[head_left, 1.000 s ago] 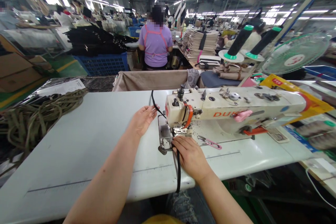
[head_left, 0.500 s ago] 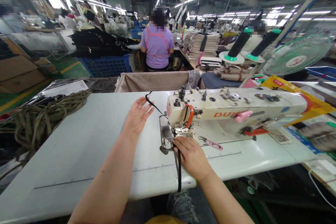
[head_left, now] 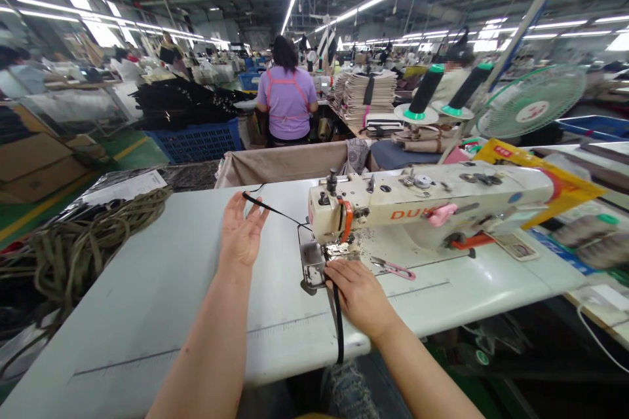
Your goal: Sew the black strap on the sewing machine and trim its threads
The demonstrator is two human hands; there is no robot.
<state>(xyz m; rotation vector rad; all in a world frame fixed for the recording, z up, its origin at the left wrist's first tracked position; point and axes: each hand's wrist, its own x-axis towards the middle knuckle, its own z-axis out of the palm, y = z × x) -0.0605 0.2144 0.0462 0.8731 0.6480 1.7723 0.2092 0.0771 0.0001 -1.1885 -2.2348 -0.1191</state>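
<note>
So my left hand is up around 10 o'clock from the needle end of the cream metal sewing machine, fingers loosely spread. The narrow black fabric strip crosses their tips; can't tell if it's pinched. Right hand lies palm-down at 5 o'clock, fingers together over the strip, grip hidden. Strip's near end hangs at 6.

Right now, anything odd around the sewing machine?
Mildly: pink-handled snips lie loose near the right hand, where they could get knocked. Dark specks mottle the sewing machine's base; wear or debris, can't tell.
</note>
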